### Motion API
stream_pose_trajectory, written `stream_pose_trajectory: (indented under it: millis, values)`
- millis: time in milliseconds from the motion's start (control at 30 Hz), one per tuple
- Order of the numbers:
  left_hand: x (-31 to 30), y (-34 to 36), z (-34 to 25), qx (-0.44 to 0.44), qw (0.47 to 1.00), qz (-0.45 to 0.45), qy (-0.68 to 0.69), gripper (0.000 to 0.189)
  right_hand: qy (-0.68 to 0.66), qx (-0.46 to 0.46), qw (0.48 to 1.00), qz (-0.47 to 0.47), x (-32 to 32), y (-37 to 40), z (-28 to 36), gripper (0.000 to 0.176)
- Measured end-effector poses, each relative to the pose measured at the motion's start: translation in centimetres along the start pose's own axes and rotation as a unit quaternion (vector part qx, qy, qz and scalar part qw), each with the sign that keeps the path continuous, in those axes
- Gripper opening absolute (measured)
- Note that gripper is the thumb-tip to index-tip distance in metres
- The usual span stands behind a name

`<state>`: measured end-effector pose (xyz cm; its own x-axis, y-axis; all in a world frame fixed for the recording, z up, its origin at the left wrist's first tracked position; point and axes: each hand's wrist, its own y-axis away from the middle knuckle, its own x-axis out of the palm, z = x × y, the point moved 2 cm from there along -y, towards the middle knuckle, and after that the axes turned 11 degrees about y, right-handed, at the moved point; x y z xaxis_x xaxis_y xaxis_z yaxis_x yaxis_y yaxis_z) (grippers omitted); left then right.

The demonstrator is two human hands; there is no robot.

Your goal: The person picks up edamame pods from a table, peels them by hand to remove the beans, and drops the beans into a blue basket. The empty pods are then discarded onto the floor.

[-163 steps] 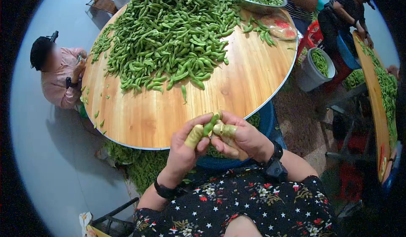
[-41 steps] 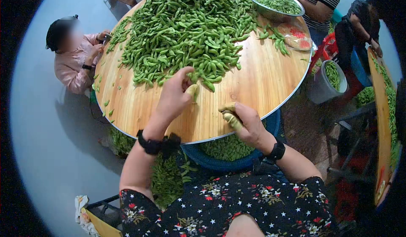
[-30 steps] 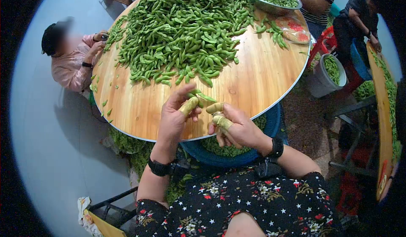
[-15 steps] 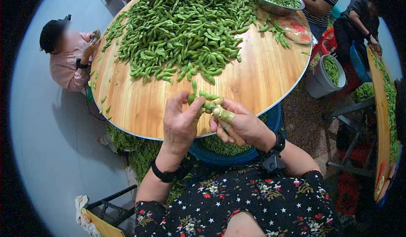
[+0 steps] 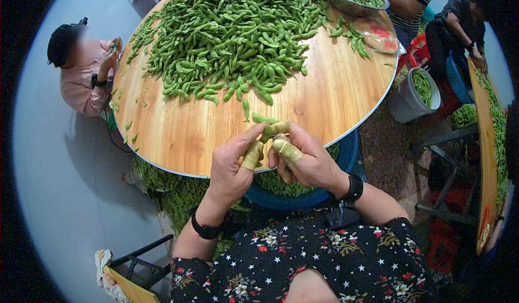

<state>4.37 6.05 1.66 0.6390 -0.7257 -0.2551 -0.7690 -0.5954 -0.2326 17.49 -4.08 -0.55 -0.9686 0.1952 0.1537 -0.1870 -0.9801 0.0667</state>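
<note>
My left hand (image 5: 235,157) pinches a green edamame pod (image 5: 266,134) between its thumb and index finger, near the table's front edge. My right hand (image 5: 307,156) meets the same pod from the right with thumb and index finger; its other fingers curl underneath, partly hidden. Yellowish-green sleeves cover both thumbs and the right index finger. Just beyond my fingertips lies a loose pod (image 5: 262,118), with another pod (image 5: 245,109) to its upper left. A large heap of edamame pods (image 5: 227,38) covers the far part of the round wooden table (image 5: 330,97).
A metal bowl (image 5: 354,5) of shelled beans stands at the far right edge, beside a plastic bag (image 5: 381,40). Below the table is a blue tub (image 5: 346,168). A white bucket (image 5: 413,100) holds pods. One person (image 5: 84,78) sits left; others are at upper right.
My left hand has turned, bringing its covered thumb into view, and the pod between my hands now points upward. The view has shifted slightly.
</note>
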Motion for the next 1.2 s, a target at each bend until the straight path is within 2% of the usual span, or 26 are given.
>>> stream_pose_trajectory:
  millis: [33, 133, 367, 433, 467, 533, 567, 600, 633, 667, 700, 733, 767, 833, 867, 900, 933, 967, 1000, 1033, 1100, 1200]
  values:
    - [0.1, 0.1, 0.0, -0.063, 0.996, 0.007, 0.059, 0.037, 0.006, -0.002, 1.0, 0.004, 0.0, 0.0, 0.0, 0.028]
    - [-0.1, 0.2, 0.2, -0.079, 0.991, 0.021, 0.109, 0.039, 0.011, 0.011, 1.0, 0.004, 0.1, 0.2, 0.6, 0.027]
    - [-0.4, 0.2, -0.5, -0.057, 0.997, 0.039, 0.045, 0.04, 0.004, 0.032, 0.999, 0.017, 0.0, 0.8, 1.0, 0.026]
    - [-0.5, 0.2, -1.1, 0.058, 0.992, 0.081, -0.075, 0.04, 0.018, 0.019, 0.999, 0.03, -0.2, 0.9, 0.8, 0.023]
    - [-0.7, 0.3, -1.4, 0.058, 0.992, 0.081, -0.074, 0.04, 0.018, 0.019, 0.999, 0.03, -0.4, 1.2, 1.2, 0.023]
    - [-0.8, 0.8, -2.3, 0.145, 0.973, 0.117, -0.133, 0.041, 0.026, 0.061, 0.994, 0.083, -0.5, 2.0, 2.2, 0.021]
    - [-0.8, 1.2, -2.3, 0.143, 0.974, 0.118, -0.132, 0.041, 0.024, 0.063, 0.994, 0.082, -0.6, 2.2, 2.1, 0.021]
    - [-0.9, 1.5, -1.9, 0.046, 0.991, 0.126, -0.014, 0.041, -0.04, 0.087, 0.99, 0.103, -0.5, 2.3, 1.8, 0.02]
    - [-0.8, 1.9, -1.5, -0.053, 0.984, 0.131, 0.105, 0.041, -0.105, 0.111, 0.981, 0.122, -0.5, 2.5, 1.6, 0.019]
    - [-0.6, 2.0, -1.1, -0.093, 0.977, 0.129, 0.141, 0.041, -0.106, 0.112, 0.981, 0.12, -0.5, 2.4, 1.2, 0.019]
    - [-0.1, 2.2, -0.4, -0.094, 0.977, 0.13, 0.142, 0.041, -0.181, 0.117, 0.968, 0.13, -0.4, 2.3, 0.7, 0.019]
    - [0.3, 2.5, 0.5, -0.145, 0.948, 0.106, 0.261, 0.04, -0.254, 0.121, 0.949, 0.14, -0.3, 2.2, 0.3, 0.019]
    - [0.7, 2.7, 1.2, -0.193, 0.903, 0.081, 0.375, 0.04, -0.254, 0.122, 0.949, 0.138, -0.2, 2.2, -0.1, 0.019]
    - [1.1, 2.8, 1.6, -0.213, 0.883, 0.068, 0.413, 0.039, -0.324, 0.133, 0.927, 0.135, -0.1, 2.2, -0.6, 0.023]
    - [1.2, 2.9, 1.7, -0.232, 0.861, 0.056, 0.449, 0.038, -0.324, 0.133, 0.927, 0.136, -0.1, 2.2, -0.8, 0.023]
    - [1.5, 2.9, 1.6, -0.232, 0.861, 0.056, 0.449, 0.038, -0.299, 0.133, 0.938, 0.111, -0.3, 2.1, -0.9, 0.021]
    - [1.4, 2.6, 1.0, -0.132, 0.964, 0.023, 0.23, 0.035, -0.273, 0.132, 0.949, 0.087, -0.5, 2.0, -1.0, 0.019]
    - [1.3, 2.5, 0.4, -0.022, 1.0, -0.012, -0.005, 0.033, -0.272, 0.132, 0.949, 0.087, -0.4, 2.0, -1.0, 0.019]
    - [1.3, 2.2, 0.1, 0.101, 0.991, -0.008, -0.088, 0.027, -0.212, 0.129, 0.967, 0.057, -0.3, 2.0, -1.2, 0.018]
    - [1.2, 1.9, 0.1, 0.102, 0.991, -0.007, -0.088, 0.027, -0.151, 0.125, 0.98, 0.027, -0.2, 1.9, -1.2, 0.018]
    - [1.4, 1.8, -0.7, 0.22, 0.946, -0.003, -0.238, 0.025, -0.11, 0.115, 0.987, 0.015, 0.1, 2.3, -0.4, 0.017]
    - [1.9, 1.6, -1.5, 0.209, 0.945, -0.002, -0.252, 0.02, -0.054, 0.086, 0.995, -0.001, 0.5, 2.5, 0.2, 0.014]
